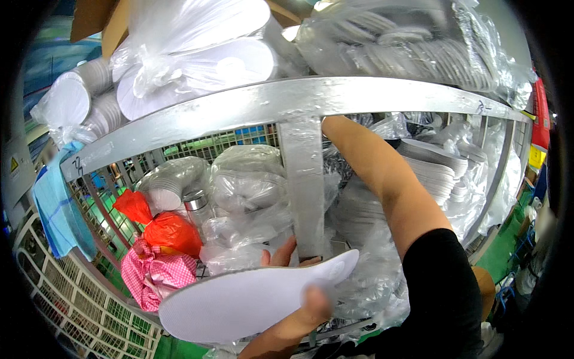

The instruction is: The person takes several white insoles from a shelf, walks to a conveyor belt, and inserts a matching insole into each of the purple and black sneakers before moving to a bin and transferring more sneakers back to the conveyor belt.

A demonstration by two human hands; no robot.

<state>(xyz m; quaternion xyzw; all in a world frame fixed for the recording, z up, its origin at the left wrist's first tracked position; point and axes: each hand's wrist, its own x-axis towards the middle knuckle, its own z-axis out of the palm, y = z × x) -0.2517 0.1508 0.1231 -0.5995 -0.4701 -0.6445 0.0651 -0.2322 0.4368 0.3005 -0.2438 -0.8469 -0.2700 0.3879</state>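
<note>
Head camera, looking down into a metal wire cage cart (299, 102) packed with bagged shoe insoles: a person is holding a single white insole (251, 302) flat across the front of the cart, just below its upright centre post (305, 185). The left hand (293, 263) is gripping the insole, thumb pressing on its near edge and fingers curling behind its far edge, so the hand is closed around it. The insole is lying lengthwise, its wide rounded end pointing toward the cart's lower left corner and its narrower end reaching toward the right, past the post.

The right arm (394, 191), in a black short sleeve, is reaching over the cart's front rail and down into the clear plastic bags (251, 185) inside; the right hand is hidden behind the post and the bags, so whether it is open or closed cannot be told.

Stacks of white insoles in clear plastic (197, 54) are sitting on top of the cart along its upper rail, and more grey stacks (442, 167) are filling the right side of the cage. At the cart's left side, a red plastic bag (161, 224) is resting above a pink checked cloth bundle (155, 272), and a light blue cloth (60, 209) is hanging over the left edge of the wire frame. A green floor (508, 239) is showing beyond the cart's right corner.
</note>
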